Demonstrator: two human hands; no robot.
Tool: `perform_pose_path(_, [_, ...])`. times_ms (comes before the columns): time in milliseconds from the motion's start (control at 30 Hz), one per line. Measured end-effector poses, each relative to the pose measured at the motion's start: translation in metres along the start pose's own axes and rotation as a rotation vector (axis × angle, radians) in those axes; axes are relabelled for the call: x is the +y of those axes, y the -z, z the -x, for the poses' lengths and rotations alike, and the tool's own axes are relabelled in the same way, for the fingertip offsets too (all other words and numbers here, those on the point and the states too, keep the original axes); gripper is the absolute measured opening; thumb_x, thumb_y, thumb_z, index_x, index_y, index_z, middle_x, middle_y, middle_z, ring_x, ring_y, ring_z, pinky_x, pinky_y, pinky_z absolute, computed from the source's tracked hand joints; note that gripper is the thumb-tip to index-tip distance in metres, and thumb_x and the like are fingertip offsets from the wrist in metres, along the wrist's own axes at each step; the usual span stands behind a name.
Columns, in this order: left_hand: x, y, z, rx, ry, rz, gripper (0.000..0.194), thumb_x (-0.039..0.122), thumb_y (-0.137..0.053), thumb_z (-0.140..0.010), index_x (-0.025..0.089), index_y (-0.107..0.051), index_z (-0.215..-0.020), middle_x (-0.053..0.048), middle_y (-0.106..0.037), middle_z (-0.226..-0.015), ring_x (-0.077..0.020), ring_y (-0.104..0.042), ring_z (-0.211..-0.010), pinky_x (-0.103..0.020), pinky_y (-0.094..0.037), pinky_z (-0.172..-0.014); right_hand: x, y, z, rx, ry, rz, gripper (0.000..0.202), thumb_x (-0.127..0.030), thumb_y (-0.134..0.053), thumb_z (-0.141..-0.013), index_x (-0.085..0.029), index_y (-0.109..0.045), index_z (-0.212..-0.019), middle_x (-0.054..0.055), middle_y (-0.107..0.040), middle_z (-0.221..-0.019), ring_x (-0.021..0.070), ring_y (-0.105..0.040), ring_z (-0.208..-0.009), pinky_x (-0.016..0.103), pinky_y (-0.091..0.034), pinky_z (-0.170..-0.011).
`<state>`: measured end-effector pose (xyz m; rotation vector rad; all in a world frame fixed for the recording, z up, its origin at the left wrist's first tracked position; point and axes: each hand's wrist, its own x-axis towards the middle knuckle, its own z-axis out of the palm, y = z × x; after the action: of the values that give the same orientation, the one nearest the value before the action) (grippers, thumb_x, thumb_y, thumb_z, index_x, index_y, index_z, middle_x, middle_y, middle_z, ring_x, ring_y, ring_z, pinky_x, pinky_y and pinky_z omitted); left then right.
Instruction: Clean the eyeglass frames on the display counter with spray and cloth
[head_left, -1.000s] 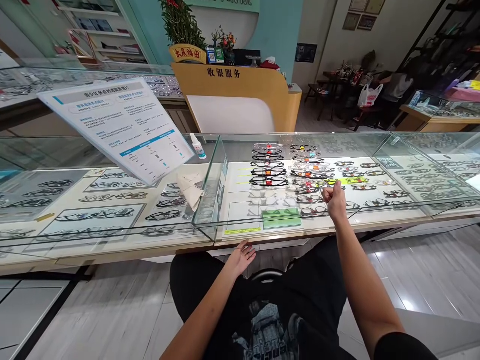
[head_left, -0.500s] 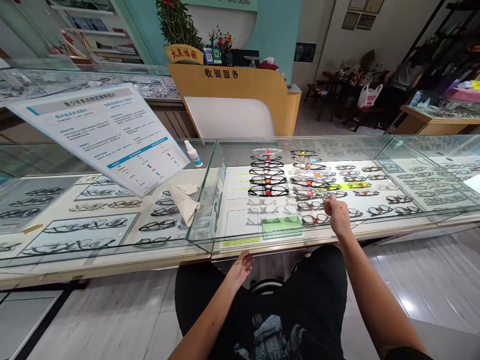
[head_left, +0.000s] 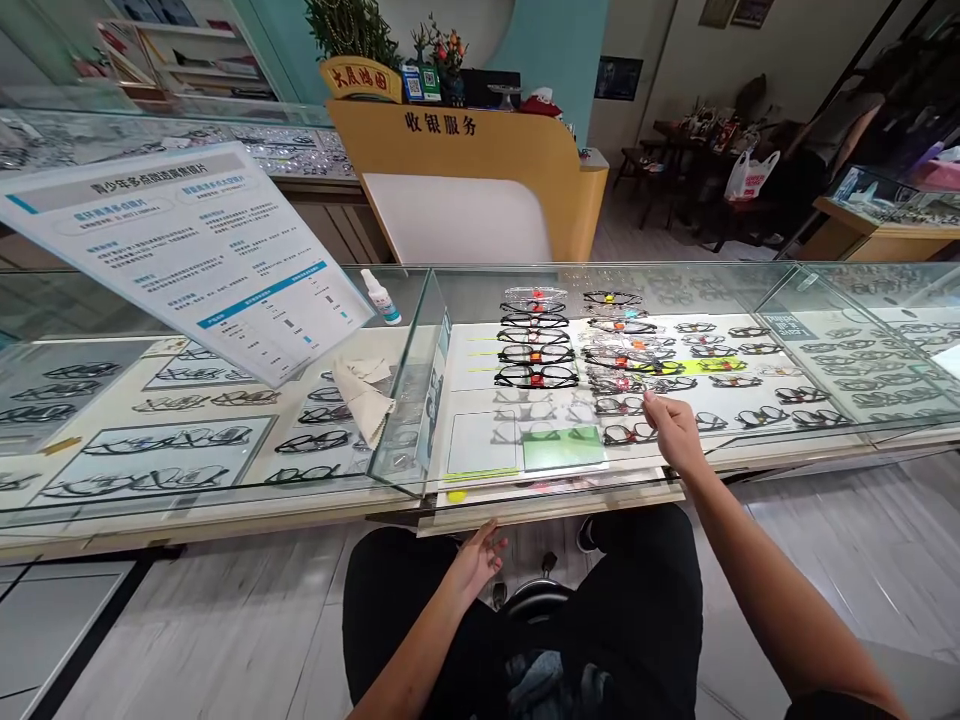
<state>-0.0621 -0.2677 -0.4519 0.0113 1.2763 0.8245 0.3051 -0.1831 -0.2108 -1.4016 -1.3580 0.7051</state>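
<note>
Left hand (head_left: 472,567) low, palm turned inward, fingers loosely parted, left forearm (head_left: 416,640) stretching back behind it; there's the right hand (head_left: 675,430), farther forward, fingers curled in, right forearm (head_left: 757,565) slanting back and outward.

The printed shirt (head_left: 562,660) and trousers (head_left: 651,575) are black.

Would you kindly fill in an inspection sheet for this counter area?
Surface: display counter with glass; its front drawer is partly open.
Things at hand: eyeglasses, many pairs, some set in columns.
Clutter: printed sheet, white bottle and beige cloth on the left side.
Left hand: open, at the drawer's front edge; contact unclear.
Right hand: fingers curled near eyeglasses; grip unclear.
Cables: nothing clearly seen.
Surroundings: wood-coloured desk beyond the counter; white bag farther right.
</note>
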Motion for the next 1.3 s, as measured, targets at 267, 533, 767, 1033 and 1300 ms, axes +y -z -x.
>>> perform_pose_path(267, [-0.021, 0.011, 0.029, 0.014, 0.020, -0.010, 0.028, 0.026, -0.091, -0.089, 0.020, -0.069, -0.104, -0.005, -0.077, -0.104, -0.0139, -0.075, -0.074, -0.022, -0.044, -0.053, -0.042, -0.004, -0.018, -0.206, 0.247, 0.261, 0.059, -0.070, -0.063, -0.105, -0.025, -0.052, -0.069, 0.000, -0.053, -0.067, 0.0192, -0.045, -0.067, 0.037, -0.036, -0.068])
perform_pose_path(533, [-0.034, 0.023, 0.069, -0.029, 0.028, -0.187, 0.032, 0.027, -0.092, -0.088, 0.018, -0.070, -0.109, -0.011, -0.078, -0.128, -0.0165, -0.080, -0.088, -0.018, -0.033, -0.047, -0.093, -0.056, -0.062, -0.362, 0.691, 0.644, 0.025, -0.034, -0.062, -0.110, -0.021, -0.077, -0.095, 0.011, -0.077, -0.101, 0.0290, -0.060, -0.096, 0.043, -0.040, -0.087])
perform_pose_path(767, [-0.006, 0.008, 0.177, -0.418, -0.024, -0.910, 0.019, 0.035, -0.092, -0.087, 0.020, -0.079, -0.087, -0.005, -0.077, -0.080, -0.0161, -0.058, -0.052, -0.028, -0.033, -0.054, -0.067, -0.084, -0.004, -0.301, 0.921, 0.729, 0.024, -0.028, -0.058, -0.112, -0.021, -0.074, -0.095, 0.011, -0.077, -0.098, 0.0280, -0.053, -0.093, 0.043, -0.034, -0.082])
perform_pose_path(1033, [0.165, -0.113, 0.306, -0.617, -0.838, -1.757, 0.051, 0.060, -0.058, -0.106, 0.025, -0.070, -0.071, -0.003, -0.060, -0.066, -0.0207, -0.049, -0.065, -0.036, -0.034, -0.075, -0.046, -0.106, 0.032, -0.354, 0.936, 0.688, 0.021, -0.029, -0.060, -0.111, -0.022, -0.071, -0.094, 0.009, -0.077, -0.096, 0.0265, -0.054, -0.091, 0.042, -0.034, -0.082])
perform_pose_path(1300, [0.259, -0.233, 0.200, -0.254, -1.482, -1.917, 0.025, 0.036, -0.062, -0.097, 0.019, -0.080, -0.099, -0.011, -0.079, -0.126, -0.0306, -0.064, -0.121, -0.039, -0.041, -0.104, -0.017, -0.008, -0.051, 0.241, 0.563, 0.612, 0.024, -0.031, -0.056, -0.106, -0.025, -0.061, -0.083, 0.009, -0.073, -0.090, 0.0274, -0.060, -0.089, 0.044, -0.041, -0.085])
